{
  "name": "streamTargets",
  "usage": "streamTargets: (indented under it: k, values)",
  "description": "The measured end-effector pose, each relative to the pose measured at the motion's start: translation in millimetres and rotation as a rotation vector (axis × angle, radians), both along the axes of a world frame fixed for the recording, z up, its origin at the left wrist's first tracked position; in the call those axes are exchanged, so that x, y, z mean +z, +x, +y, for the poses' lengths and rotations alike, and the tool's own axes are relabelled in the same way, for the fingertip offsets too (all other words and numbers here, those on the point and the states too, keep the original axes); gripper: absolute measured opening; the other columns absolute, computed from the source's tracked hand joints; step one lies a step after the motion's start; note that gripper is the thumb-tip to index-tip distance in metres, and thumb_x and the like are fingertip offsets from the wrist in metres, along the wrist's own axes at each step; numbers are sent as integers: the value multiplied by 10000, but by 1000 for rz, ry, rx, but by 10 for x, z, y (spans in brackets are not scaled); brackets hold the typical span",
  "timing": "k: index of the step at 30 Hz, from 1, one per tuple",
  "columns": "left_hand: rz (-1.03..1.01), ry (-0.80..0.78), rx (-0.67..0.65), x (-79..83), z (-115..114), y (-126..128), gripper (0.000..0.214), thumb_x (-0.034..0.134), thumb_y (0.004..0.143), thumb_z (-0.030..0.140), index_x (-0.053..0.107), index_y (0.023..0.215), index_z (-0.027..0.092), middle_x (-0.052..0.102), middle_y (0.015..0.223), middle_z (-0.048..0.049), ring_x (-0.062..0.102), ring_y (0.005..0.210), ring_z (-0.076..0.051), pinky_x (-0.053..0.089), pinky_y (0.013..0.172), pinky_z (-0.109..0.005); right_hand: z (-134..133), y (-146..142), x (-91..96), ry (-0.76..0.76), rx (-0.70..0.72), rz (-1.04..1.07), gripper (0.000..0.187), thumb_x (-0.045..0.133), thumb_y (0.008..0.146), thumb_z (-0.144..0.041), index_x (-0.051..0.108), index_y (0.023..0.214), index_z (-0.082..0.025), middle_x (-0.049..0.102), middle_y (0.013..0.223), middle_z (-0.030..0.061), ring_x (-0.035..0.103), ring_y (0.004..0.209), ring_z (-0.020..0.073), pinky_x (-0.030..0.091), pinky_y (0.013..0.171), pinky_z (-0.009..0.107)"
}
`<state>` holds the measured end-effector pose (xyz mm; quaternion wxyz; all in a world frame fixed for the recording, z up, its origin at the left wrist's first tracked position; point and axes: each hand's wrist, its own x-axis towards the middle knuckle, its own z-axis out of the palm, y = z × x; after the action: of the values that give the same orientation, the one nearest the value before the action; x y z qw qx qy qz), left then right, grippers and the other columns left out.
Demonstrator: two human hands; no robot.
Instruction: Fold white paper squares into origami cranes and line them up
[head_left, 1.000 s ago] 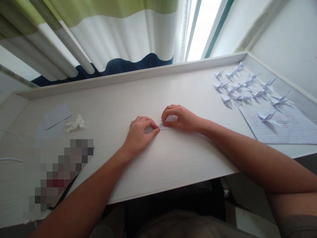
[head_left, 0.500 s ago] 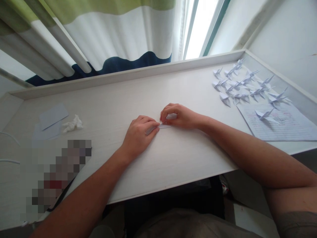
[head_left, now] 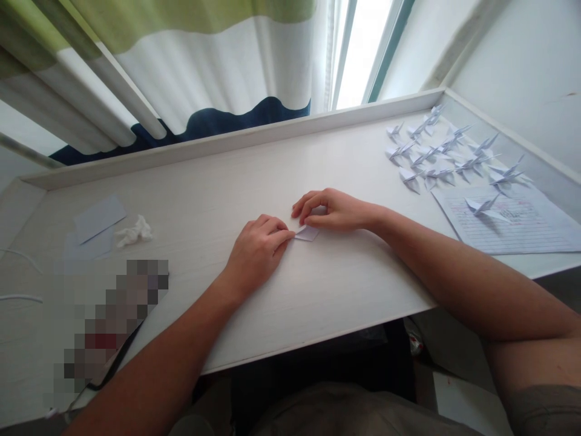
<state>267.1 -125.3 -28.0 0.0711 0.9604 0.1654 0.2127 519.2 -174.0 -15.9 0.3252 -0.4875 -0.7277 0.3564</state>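
Observation:
A small folded white paper (head_left: 309, 234) lies on the desk between my two hands. My left hand (head_left: 261, 245) is closed, thumb and fingers pinching the paper's left tip. At the paper's upper right edge, my right hand (head_left: 330, 209) has its thumb and index fingertip brought together on the paper, while its other fingers curl loosely beyond. My fingers cover part of the paper's left end and upper edge.
Several folded paper cranes (head_left: 447, 154) stand at the back right, one crane (head_left: 485, 208) on a lined sheet (head_left: 512, 239). Paper pieces (head_left: 100, 219), a crumpled tissue (head_left: 135, 231) and a pixelated object (head_left: 113, 327) lie left. A raised rim (head_left: 236, 140) borders the desk's back.
More of the folded paper shows now between my hands. My right hand's fingers have shifted slightly up and spread a little; my left hand still pinches the left tip.

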Motion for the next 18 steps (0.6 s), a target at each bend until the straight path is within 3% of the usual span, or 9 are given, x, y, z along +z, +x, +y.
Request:
streamTargets:
  k: [5, 11, 18]
  values:
    - [6, -48, 43, 16, -31, 12, 202, 604, 1026, 168, 802, 1048, 201, 757, 1004, -82, 651, 955, -258, 519, 819, -398, -8, -51, 32, -28, -35, -27, 185, 746, 883, -371, 812, 821, -210, 771, 1175, 87, 706, 1071, 255, 529, 975, 420]
    - [-23, -308, 155, 41, -34, 28, 161, 645, 1008, 212, 803, 1037, 211, 770, 999, -62, 650, 1003, -265, 523, 912, -437, -30, -16, 60, -43, 54, -82, 113, 733, 898, -292, 811, 869, -216, 722, 1270, 89, 691, 1131, 248, 516, 996, 405]
    - [-39, -466, 210, 71, -39, 45, 184, 657, 965, 216, 813, 1061, 229, 754, 1010, -63, 639, 1059, -273, 515, 980, -450, -6, -20, 27, 83, 78, -113, 137, 694, 959, -310, 789, 943, -213, 778, 1084, 78, 664, 1077, 244, 487, 1002, 414]
